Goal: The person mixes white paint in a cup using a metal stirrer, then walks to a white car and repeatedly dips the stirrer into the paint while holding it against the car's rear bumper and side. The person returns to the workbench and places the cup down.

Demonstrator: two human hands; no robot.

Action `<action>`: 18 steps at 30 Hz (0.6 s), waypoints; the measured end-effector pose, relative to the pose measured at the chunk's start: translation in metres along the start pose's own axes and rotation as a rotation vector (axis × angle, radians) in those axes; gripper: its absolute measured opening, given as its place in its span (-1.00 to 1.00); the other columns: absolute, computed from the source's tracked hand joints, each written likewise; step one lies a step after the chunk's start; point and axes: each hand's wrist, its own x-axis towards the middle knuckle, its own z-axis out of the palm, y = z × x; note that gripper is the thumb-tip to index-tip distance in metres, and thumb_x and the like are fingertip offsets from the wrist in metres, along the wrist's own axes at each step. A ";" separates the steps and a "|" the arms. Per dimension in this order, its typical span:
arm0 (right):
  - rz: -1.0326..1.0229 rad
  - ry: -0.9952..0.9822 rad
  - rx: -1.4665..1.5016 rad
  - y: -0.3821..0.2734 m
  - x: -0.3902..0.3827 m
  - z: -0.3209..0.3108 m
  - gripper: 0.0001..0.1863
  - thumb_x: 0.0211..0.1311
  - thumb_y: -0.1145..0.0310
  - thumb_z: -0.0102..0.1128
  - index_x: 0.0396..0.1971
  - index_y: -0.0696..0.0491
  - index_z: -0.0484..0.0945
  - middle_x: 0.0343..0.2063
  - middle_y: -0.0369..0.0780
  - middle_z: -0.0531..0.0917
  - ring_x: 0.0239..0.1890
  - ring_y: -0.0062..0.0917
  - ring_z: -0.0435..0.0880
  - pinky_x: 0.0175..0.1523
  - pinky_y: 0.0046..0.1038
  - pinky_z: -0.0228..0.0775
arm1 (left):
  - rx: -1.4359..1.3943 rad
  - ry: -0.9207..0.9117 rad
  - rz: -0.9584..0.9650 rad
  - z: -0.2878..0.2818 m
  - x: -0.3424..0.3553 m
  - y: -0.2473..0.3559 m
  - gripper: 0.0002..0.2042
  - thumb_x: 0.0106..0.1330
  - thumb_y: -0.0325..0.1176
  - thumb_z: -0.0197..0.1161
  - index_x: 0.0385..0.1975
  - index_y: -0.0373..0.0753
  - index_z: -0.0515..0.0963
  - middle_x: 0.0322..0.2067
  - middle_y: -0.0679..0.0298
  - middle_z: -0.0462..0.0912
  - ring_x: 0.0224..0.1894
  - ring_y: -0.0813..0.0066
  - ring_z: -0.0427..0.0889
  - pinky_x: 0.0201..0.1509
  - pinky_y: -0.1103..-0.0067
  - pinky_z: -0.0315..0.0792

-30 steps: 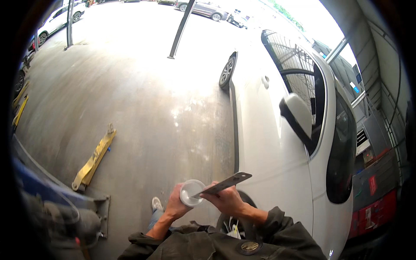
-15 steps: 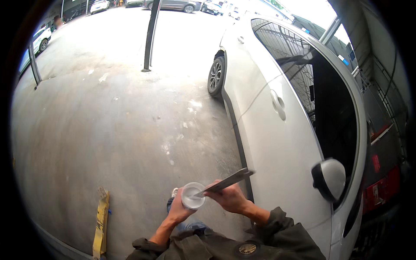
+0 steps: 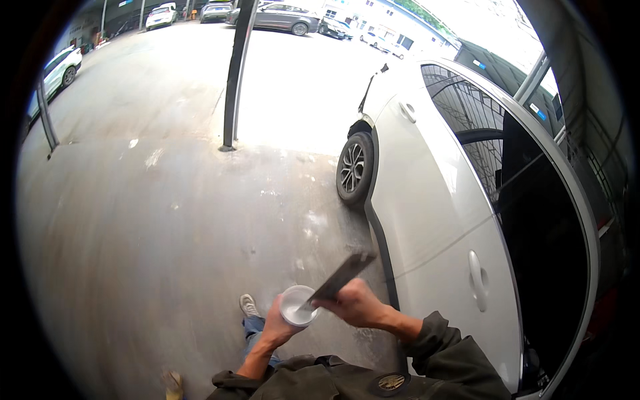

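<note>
My left hand is wrapped round a clear-white plastic cup with a pale content in it, held upright in front of my body. My right hand grips a flat grey metal stirring stick. Its lower end dips into the cup, while the broad upper end slants up and to the right, slightly blurred. Close by on the right stands a white car, its side facing me; neither hand touches it.
A rear wheel and a door handle show on the car. Ahead on the left a dark post rises from the concrete floor. Parked cars line the far side. A yellow object lies at the lower edge.
I have moved forward along the car: its wheel and handles are nearer, and the side mirror has left view. The yellow object has slid down to the edge. Both hands keep their holds.
</note>
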 end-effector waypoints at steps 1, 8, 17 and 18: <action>0.019 0.093 0.109 0.017 0.032 -0.008 -0.84 0.24 0.36 0.33 -0.30 0.14 0.68 -0.48 -0.07 0.67 -0.51 -0.26 0.67 -0.42 -0.34 0.44 | 0.008 0.009 0.026 -0.015 0.035 -0.002 -0.34 -0.06 -0.39 0.59 0.11 -0.24 0.46 0.00 0.20 0.59 0.06 0.38 0.57 0.15 0.45 0.44; 0.139 0.233 -0.037 0.143 0.203 -0.073 -0.84 0.23 0.37 0.35 -0.33 0.16 0.68 -0.52 -0.08 0.67 -0.50 -0.26 0.67 -0.40 -0.33 0.43 | 0.064 -0.083 0.015 -0.087 0.284 0.030 -0.35 -0.08 -0.34 0.59 0.08 -0.23 0.46 0.01 0.15 0.56 0.08 0.27 0.57 0.16 0.43 0.42; 0.367 0.293 -0.002 0.337 0.376 -0.144 -0.83 0.20 0.41 0.38 -0.30 0.18 0.66 -0.46 -0.11 0.69 -0.45 -0.37 0.68 -0.33 -0.40 0.46 | 0.051 -0.301 0.043 -0.106 0.573 0.026 -0.27 -0.10 -0.26 0.62 0.13 -0.22 0.42 0.01 0.15 0.57 0.08 0.28 0.59 0.13 0.42 0.46; 0.368 0.319 -0.020 0.371 0.394 -0.152 -0.81 0.20 0.38 0.39 -0.29 0.18 0.65 -0.47 -0.15 0.68 -0.48 -0.47 0.64 -0.34 -0.42 0.45 | 0.048 -0.312 0.056 -0.106 0.608 0.020 -0.26 -0.10 -0.26 0.62 0.14 -0.23 0.42 0.01 0.14 0.56 0.08 0.29 0.59 0.13 0.42 0.46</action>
